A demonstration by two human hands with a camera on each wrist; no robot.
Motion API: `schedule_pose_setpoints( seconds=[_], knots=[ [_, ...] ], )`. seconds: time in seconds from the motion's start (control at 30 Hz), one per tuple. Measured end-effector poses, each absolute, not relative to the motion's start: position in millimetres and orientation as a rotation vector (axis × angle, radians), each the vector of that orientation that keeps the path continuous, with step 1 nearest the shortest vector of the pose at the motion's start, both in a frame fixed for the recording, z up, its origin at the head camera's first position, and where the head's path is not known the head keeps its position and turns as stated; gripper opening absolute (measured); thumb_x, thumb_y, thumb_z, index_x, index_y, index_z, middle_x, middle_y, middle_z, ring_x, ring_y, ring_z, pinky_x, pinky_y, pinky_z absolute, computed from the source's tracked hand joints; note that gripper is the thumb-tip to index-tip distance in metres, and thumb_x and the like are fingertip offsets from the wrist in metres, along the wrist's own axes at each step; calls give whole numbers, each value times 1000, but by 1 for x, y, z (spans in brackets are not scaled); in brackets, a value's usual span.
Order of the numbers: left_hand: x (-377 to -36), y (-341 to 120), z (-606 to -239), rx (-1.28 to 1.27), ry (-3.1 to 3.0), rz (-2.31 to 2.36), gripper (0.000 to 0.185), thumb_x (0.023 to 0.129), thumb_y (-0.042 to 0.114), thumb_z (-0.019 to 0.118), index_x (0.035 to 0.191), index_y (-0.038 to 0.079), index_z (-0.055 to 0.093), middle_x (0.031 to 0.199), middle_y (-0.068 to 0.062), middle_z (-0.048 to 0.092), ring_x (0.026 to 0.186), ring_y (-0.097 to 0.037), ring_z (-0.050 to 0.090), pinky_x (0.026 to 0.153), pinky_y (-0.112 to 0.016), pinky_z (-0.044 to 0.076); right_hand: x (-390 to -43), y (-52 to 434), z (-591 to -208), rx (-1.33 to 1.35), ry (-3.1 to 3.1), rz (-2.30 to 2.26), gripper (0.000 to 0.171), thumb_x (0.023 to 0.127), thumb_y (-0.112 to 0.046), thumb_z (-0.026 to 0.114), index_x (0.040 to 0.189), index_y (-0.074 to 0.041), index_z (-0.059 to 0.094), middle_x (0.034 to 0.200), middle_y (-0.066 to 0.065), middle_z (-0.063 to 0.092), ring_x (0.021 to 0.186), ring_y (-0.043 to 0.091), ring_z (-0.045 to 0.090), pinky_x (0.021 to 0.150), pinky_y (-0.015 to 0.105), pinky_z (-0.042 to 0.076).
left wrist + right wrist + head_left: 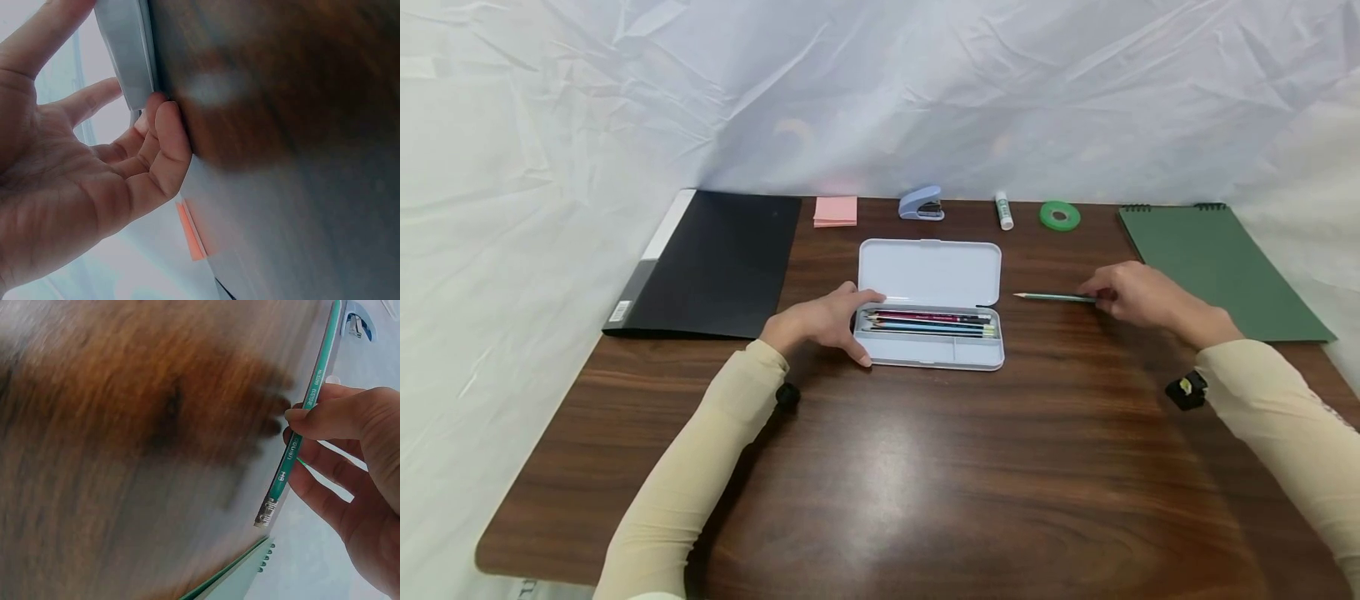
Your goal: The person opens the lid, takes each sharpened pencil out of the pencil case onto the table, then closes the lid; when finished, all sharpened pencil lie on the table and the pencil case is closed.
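- A dark wood-grain bench point(925, 483) carries everything; white sheeting hangs behind it and to its sides.
- Black folder point(715, 262) lies at the far left, with a white strip along its left edge.
- Pink sticky notes point(836, 211) sit at the back edge, just right of the folder.
- Blue stapler point(921, 204), glue stick point(1003, 211) and green tape roll point(1060, 216) stand in a row along the back.
- Green spiral notebook point(1221, 271) lies at the far right.
- Open white pencil case point(930, 304) sits in the middle, pencils inside its tray.
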State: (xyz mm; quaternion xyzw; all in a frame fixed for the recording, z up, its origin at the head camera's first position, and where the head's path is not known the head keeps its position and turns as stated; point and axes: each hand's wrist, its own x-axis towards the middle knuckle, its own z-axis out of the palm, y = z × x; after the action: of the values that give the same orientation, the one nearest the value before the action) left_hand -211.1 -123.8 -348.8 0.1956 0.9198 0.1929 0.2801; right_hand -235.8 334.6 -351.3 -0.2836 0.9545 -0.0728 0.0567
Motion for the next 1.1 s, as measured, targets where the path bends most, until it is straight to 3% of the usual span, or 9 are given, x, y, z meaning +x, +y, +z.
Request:
schedule_pose_setpoints(
  seconds=[0.77,1.1],
  knots=[
    [-212,-125,-348,528,2463,524,102,75,36,89,156,24,30,136,-14,37,121,-28,44,100,-44,42,-236,332,-347,-807,2897,-264,32,86,9,66,117,1,70,110,19,70,100,39,66,80,54,53],
    [-211,-124,-347,518,2462,520,103,74,35,89,157,25,29,135,-13,37,120,-28,44,99,-43,42,-234,298,-326,-841,2950,-433,55,86,-3,75,138,0,56,129,23,64,107,39,65,85,55,51]
  ],
)
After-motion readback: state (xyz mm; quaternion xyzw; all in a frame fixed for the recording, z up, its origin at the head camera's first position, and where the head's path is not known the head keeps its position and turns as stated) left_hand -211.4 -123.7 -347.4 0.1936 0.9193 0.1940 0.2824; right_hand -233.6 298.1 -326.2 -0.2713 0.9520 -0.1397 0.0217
